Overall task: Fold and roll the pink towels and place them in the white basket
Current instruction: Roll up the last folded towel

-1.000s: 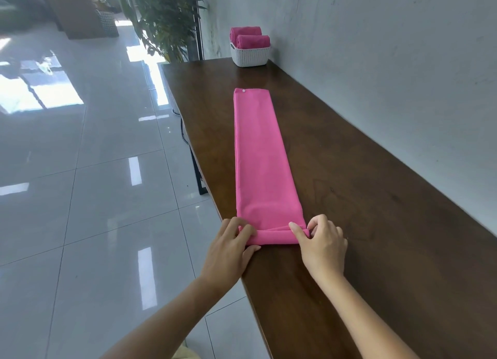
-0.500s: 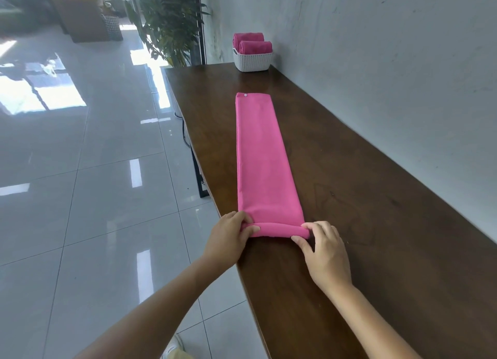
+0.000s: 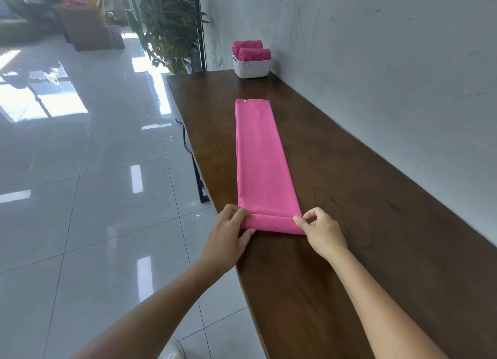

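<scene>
At the near end of the long folded pink towel [image 3: 259,156] lying on the dark wooden table [image 3: 363,224], the left hand [image 3: 228,233] and right hand [image 3: 324,231] each pinch its first rolled turn, which next, I judge, needs even rolling toward the white woven basket [image 3: 251,68].

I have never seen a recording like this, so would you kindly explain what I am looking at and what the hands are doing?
There is no machine here: a person wears a camera on the head, so this single picture looks forward and down over the work. A long folded pink towel lies flat on a dark wooden table beside a wall. Its near end is turned into the start of a roll. The left hand grips the roll's left end; the right hand pinches its right end. At the far end stands a white basket holding two rolled towels.
</scene>
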Available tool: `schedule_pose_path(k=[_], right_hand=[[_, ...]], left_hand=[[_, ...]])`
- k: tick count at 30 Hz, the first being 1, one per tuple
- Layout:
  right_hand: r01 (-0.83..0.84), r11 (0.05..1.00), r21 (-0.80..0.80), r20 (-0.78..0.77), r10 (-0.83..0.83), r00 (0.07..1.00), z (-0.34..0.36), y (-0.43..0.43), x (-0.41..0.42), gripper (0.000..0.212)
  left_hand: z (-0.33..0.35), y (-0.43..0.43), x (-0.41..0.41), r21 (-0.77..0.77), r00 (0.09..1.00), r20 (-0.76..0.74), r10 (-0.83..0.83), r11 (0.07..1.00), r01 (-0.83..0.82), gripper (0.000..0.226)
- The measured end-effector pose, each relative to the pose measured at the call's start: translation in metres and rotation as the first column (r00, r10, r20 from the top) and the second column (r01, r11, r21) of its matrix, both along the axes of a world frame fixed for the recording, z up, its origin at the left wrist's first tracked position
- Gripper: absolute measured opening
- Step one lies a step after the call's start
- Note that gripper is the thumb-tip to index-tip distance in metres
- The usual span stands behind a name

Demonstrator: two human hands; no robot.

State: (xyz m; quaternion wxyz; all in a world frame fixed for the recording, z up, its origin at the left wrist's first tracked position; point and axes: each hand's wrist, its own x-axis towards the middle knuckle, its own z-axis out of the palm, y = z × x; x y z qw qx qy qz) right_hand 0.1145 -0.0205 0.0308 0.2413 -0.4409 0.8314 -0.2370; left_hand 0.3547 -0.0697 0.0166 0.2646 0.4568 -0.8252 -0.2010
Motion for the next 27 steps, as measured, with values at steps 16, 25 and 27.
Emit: schedule_pose_path(k=[16,25,27], right_hand=[[-0.246,0.969,-0.005,-0.338,0.229,0.913,0.001,0.026,0.012,0.029],[-0.241,0.962,-0.125,-0.219,0.21,0.953,-0.008,0.04,0.019,0.034],[-0.242,0.965,-0.104,-0.223,0.215,0.951,-0.007,0.037,0.02,0.033]], left_hand=[[0.021,-0.019,-0.005,0.237,0.996,-0.012,0.087,0.968,-0.082,0.004],[0.033,-0.036,0.003,0.525,0.993,0.043,0.106,0.844,-0.112,0.028],[0.035,-0.035,0.001,0.531,0.991,0.063,0.119,0.837,-0.134,0.027]])
